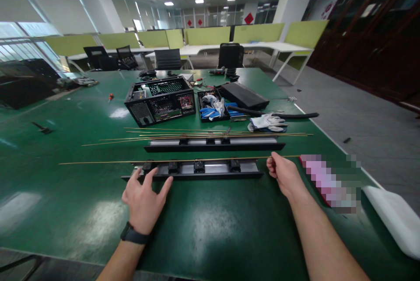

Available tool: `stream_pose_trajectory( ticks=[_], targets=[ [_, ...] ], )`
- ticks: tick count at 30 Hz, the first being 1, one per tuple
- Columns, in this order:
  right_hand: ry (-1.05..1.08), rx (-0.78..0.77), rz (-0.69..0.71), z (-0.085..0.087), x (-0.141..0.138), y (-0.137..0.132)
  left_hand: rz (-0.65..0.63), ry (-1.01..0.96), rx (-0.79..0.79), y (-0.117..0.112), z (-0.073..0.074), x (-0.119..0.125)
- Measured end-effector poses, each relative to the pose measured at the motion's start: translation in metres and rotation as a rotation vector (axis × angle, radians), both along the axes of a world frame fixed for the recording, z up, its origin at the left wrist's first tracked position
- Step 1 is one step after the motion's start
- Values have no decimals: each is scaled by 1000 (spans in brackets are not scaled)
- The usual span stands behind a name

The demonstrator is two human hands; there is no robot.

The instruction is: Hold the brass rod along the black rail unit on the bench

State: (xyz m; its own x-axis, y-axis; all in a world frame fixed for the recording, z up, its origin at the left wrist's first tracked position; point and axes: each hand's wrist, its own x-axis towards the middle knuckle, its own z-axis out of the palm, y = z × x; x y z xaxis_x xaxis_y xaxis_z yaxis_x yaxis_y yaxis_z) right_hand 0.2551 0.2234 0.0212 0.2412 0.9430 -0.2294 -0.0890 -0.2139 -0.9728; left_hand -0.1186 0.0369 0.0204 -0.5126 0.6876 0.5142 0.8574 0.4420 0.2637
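Observation:
A long thin brass-coloured rod (108,162) runs crosswise over the nearer black rail (193,177), which carries several black blocks (199,166) along a silvery strip. My right hand (282,171) is closed round the rod, right of the rail's end. My left hand (144,195) is open with fingers spread, over the rail's left end; whether its fingertips touch the rail or a block I cannot tell. Behind lies a second black rail (213,146) of the same kind, with several more thin brass-coloured rods (111,139) lying loosely across it.
An open black computer case (160,101) stands beyond the rails. Beside it are a black tray (215,117) of blue and white gloves, a flat black box (243,95) and white gloves (269,122). At right lie a blurred pink item (328,182) and a white bundle (393,219) near the table's edge.

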Motion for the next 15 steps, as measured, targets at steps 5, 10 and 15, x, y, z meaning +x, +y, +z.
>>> stream_pose_trajectory(
  ticks=[5, 10, 15],
  targets=[
    [-12, -8, 26, 0, -4, -1, -162, -40, 102, -10, 7, 34],
    [-13, 12, 34, 0, -3, -2, -503, -75, -59, 2, 11, 75],
    [-7, 10, 36, -2, -2, -1, -547, -7, -130, 26, 2, 92]
  ],
)
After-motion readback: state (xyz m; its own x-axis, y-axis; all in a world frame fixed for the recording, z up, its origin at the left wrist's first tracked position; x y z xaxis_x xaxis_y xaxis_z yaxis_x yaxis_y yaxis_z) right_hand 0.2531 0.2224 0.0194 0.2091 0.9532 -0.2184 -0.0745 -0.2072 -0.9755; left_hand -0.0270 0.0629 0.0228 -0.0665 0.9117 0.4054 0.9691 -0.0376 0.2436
